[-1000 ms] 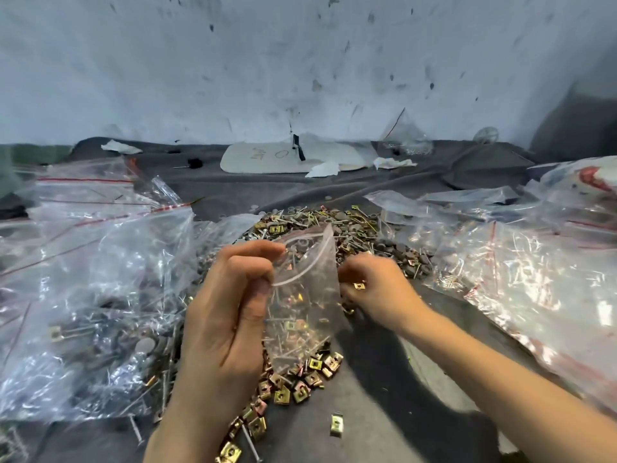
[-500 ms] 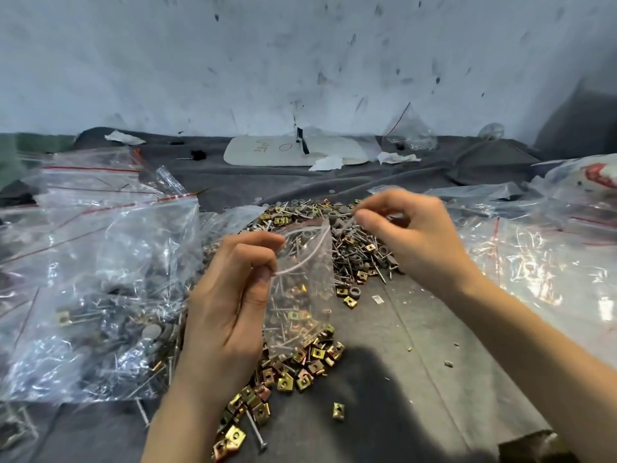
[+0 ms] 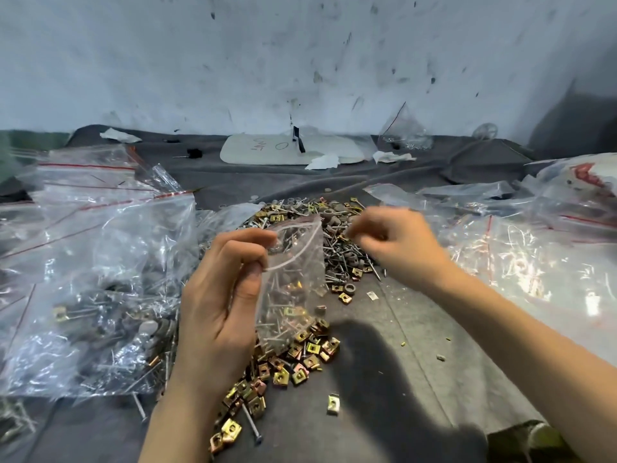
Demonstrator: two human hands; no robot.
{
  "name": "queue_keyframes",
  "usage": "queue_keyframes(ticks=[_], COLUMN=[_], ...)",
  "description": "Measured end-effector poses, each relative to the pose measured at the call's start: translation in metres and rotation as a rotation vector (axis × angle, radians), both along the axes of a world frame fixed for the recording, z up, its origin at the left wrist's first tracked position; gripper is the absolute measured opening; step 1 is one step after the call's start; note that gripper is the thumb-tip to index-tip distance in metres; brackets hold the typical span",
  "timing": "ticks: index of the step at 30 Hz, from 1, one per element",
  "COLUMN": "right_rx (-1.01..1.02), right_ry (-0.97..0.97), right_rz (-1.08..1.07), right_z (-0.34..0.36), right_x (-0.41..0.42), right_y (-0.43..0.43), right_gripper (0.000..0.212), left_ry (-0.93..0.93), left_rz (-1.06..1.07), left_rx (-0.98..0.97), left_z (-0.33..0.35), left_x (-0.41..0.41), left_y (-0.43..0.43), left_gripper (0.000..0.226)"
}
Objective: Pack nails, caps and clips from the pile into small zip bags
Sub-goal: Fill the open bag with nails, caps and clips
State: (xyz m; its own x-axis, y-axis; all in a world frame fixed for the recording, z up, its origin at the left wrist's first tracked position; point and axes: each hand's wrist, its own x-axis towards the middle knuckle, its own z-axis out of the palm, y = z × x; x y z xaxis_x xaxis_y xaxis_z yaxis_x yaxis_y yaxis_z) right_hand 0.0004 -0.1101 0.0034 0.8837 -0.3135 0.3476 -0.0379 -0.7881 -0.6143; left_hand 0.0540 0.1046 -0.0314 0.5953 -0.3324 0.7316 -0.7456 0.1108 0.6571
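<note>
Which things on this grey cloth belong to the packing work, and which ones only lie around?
Belonging: small clear zip bag, pinched by the left hand; mixed pile of steel nails, grey caps and brass clips; right hand, above that pile.
Lying about: white oval board with handwriting; crumpled white paper scraps; small black object.

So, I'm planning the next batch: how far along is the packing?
Done: clear plastic bags heaped on the left hold nails and clips. In hand: the left hand holds a small clear zip bag open, partly filled; the right hand hovers over the mixed pile of nails, grey caps and brass clips, grip blurred. Left: that whole pile.
</note>
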Motion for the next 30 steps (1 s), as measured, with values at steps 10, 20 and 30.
queue_keyframes(ticks=[10,20,30], right_rx=[-0.273,0.307,0.254], right_ry=[0.309,-0.282,-0.171], right_rz=[0.051,0.246,-0.098], right_z=[-0.071,0.033,0.005], right_x=[0.005,-0.011,0.004], right_y=[-0.015,0.028,0.01], right_gripper=[0.008,0.007,0.006], left_ry=[0.014,-0.081,-0.022], left_rz=[0.011,0.013,0.035], left_rx=[0.0,0.076,0.036], left_z=[-0.002,0.002,0.003], left_x=[0.003,-0.005,0.0], left_y=[0.0,-0.006,-0.001], left_gripper=[0.014,0.014,0.015])
